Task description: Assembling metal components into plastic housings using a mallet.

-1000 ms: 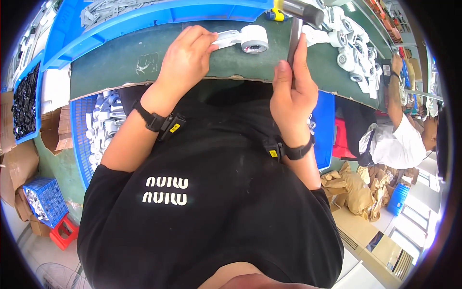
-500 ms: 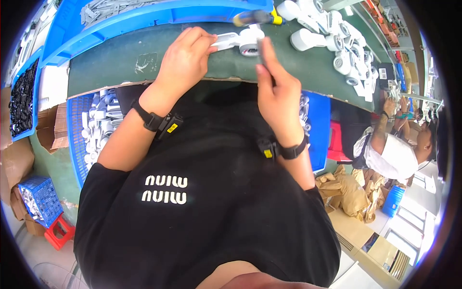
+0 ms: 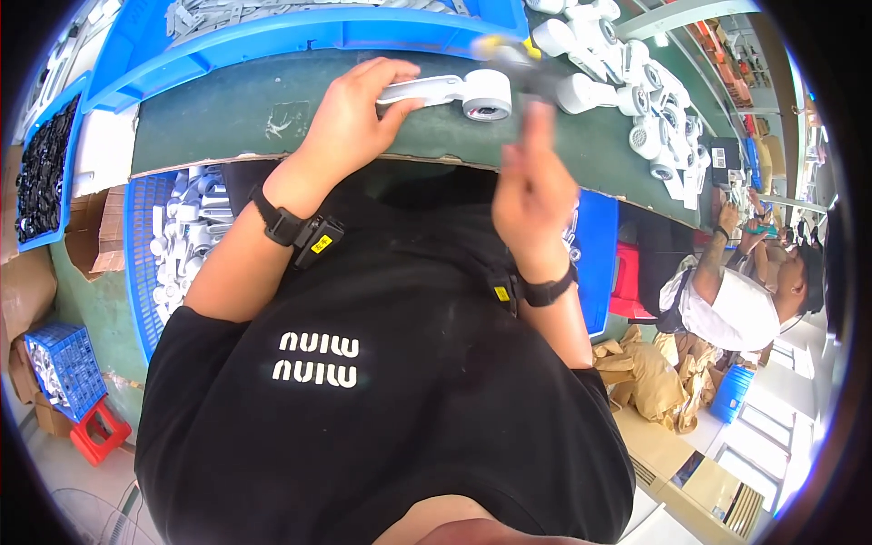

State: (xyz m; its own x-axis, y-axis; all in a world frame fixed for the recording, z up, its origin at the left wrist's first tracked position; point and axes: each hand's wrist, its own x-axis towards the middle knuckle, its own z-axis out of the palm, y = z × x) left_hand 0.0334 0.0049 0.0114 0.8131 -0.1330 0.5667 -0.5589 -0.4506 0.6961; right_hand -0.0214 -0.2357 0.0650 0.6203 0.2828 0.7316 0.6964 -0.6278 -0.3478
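My left hand [image 3: 350, 113] grips the arm of a white plastic part [image 3: 487, 91] resting on the green bench. The part has a thick round end with a dark ring in its lower face, beyond my fingers. In my right hand [image 3: 536, 200] is a hammer [image 3: 516, 62], its black and yellow head smeared by motion. The hammer's head is raised just to the right of the part's round end, apart from it as far as I can tell. Its handle is mostly hidden by my fingers and blur.
A blue tray [image 3: 318, 34] of grey flat pieces stands along the bench's far side. Similar white parts [image 3: 649, 109] are heaped at right. Below the bench edge, a blue crate [image 3: 143, 263] holds more white pieces. A co-worker [image 3: 727, 295] sits farther right.
The hammer head has swung rightward, away from above the white part's round end, along with my right hand. My left hand keeps its hold; the part lies slightly lower and turned in view.
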